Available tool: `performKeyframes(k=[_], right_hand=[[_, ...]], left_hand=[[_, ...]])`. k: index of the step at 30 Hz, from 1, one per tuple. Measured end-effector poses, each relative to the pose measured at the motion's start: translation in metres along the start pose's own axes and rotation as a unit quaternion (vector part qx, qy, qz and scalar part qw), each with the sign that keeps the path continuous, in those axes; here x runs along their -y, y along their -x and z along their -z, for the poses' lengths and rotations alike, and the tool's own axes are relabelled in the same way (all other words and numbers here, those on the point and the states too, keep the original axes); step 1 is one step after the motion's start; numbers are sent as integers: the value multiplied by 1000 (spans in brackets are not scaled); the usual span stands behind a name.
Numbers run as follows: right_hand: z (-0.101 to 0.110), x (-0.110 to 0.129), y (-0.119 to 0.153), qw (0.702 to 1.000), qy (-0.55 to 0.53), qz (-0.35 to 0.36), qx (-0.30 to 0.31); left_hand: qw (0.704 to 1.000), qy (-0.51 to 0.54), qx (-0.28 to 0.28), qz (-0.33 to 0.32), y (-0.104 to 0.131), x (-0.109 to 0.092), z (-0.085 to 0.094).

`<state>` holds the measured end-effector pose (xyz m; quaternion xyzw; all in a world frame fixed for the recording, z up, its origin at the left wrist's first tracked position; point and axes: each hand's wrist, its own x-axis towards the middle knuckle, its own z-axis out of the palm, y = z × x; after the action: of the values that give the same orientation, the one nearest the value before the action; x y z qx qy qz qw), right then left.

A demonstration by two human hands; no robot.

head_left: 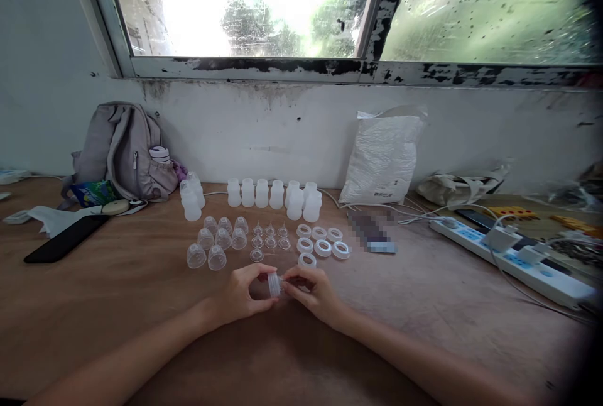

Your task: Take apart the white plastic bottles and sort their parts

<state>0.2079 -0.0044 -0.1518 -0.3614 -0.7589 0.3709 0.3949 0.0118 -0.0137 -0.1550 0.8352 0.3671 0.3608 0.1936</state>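
Observation:
My left hand (249,290) grips a translucent screw ring (274,285) by its edges, thumb below and fingers above. On the ring's right side, the fingers of my right hand (311,290) pinch a small clear bottle nipple (281,284), which sits at the ring's opening. How far the nipple passes through the ring cannot be seen. Just beyond my hands lie several more screw rings (323,248), several clear nipples (270,242) and several clear dome caps (217,257). Farther back, white translucent bottles (262,193) stand upright in a row, with another group (191,203) to their left.
A grey backpack (117,148) leans on the wall at the left, near a black flat case (66,239). A white plastic bag (382,158) stands at the back. On the right lies a power strip (513,261) with plugs and cables. A partly blurred object (372,230) lies behind the rings.

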Motion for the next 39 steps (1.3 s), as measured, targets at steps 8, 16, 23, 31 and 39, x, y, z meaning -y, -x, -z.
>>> performKeyframes(k=[8, 16, 23, 31, 39], right_hand=[[-1, -4, 2, 997, 73, 27, 7], [-2, -6, -2, 999, 44, 7, 19], [-9, -10, -10, 968, -209, -141, 1], [-12, -1, -10, 929, -310, -194, -49], [-13, -4, -11, 939, -284, -192, -40]], left_hand=[[1000, 2, 5, -1, -1, 2, -4], [999, 22, 14, 32, -4, 6, -7], [997, 34, -2, 66, -10, 3, -8], [996, 30, -3, 81, -11, -2, -6], [995, 38, -2, 90, -13, -7, -5]])
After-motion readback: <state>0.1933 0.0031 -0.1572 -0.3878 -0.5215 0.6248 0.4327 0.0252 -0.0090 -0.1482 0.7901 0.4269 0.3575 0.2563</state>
